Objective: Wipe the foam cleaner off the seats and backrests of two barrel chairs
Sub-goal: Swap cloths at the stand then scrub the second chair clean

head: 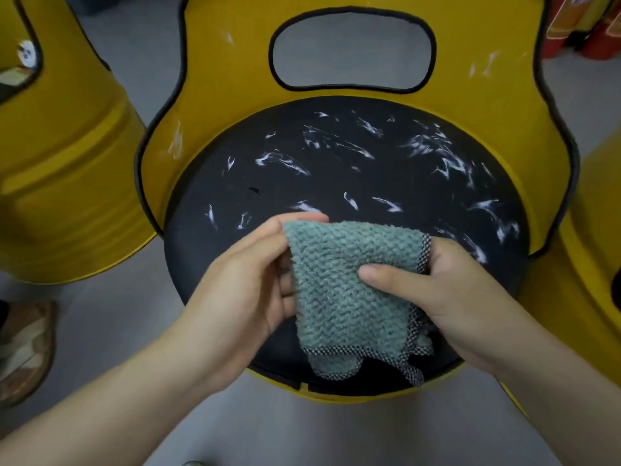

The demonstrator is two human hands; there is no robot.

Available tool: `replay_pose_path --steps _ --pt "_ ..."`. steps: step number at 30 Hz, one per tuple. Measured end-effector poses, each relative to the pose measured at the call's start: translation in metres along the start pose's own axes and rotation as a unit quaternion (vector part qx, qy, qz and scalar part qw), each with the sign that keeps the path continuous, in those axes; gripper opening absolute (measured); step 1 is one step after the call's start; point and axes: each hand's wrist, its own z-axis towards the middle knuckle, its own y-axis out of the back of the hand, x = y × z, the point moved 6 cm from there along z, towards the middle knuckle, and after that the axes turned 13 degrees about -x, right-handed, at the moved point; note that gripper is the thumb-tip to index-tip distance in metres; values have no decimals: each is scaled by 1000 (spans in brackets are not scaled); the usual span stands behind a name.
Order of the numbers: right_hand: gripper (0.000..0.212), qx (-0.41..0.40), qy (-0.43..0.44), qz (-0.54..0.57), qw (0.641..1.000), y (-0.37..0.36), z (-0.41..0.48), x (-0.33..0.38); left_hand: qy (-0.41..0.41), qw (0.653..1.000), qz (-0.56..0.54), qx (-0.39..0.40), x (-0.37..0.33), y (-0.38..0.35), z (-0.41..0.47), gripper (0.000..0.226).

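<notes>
An indoor seating area of a casual, commercial sort, perhaps a café or a showroom; which one cannot be told. Three yellow drums stand close together: a barrel chair (pixel 232 72) with black edge trim and a round black seat (pixel 336 176) in the middle, a second drum (pixel 67 156) to its left and a third drum (pixel 591 264) at the right edge. The floor (pixel 141 52) is smooth, plain grey. Red containers (pixel 578 28) with printed labels stand on it at the back right. A sandal (pixel 30 344) shows at the left
</notes>
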Motion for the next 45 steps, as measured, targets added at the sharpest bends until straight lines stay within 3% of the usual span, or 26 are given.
replay_pose_path --steps 2,4,6,8,13,15,17,19,21,23,28,33,40,45 --pt "21 -55 11 -96 994 10 1 -10 -1 998 39 -41 10 6 8 31" --pt "13 -83 46 -211 973 14 -1 -18 -98 985 134 -38 11 11 9 11" --pt "17 -96 94 -285 949 15 -5 -23 -260 906 334 -6 15 14 7 34" --pt "26 -92 167 -357 915 16 -9 -22 -364 819 443 -19 12 13 6 36" --pt "28 -24 352 -500 791 17 -22 -10 -558 646 519 52 17 4 -12 22" --pt "28 14 386 -540 748 16 -33 -18 -584 606 530 100 30 6 -24 20" --pt "34 44 381 -572 725 15 -43 -30 -579 594 539 146 42 12 -32 28" --pt "42 62 378 -589 712 10 -51 -39 -564 605 534 175 47 20 -35 40" --pt "44 71 403 -573 710 0 -57 -41 -551 638 513 165 43 30 -33 46" --pt "46 87 434 -565 696 -12 -59 -45 -536 649 529 110 38 41 -24 49" --pt "44 77 445 -608 654 -17 -58 -59 -438 627 644 17 48 52 -1 64" --pt "51 -27 416 -646 639 5 -66 -59 -407 607 681 26 53 51 1 69" --pt "69 -63 409 -654 633 -5 -83 -81 -395 556 729 63 56 25 9 112" --pt "74 -55 399 -653 641 -10 -86 -86 -379 580 719 45 52 22 14 115"
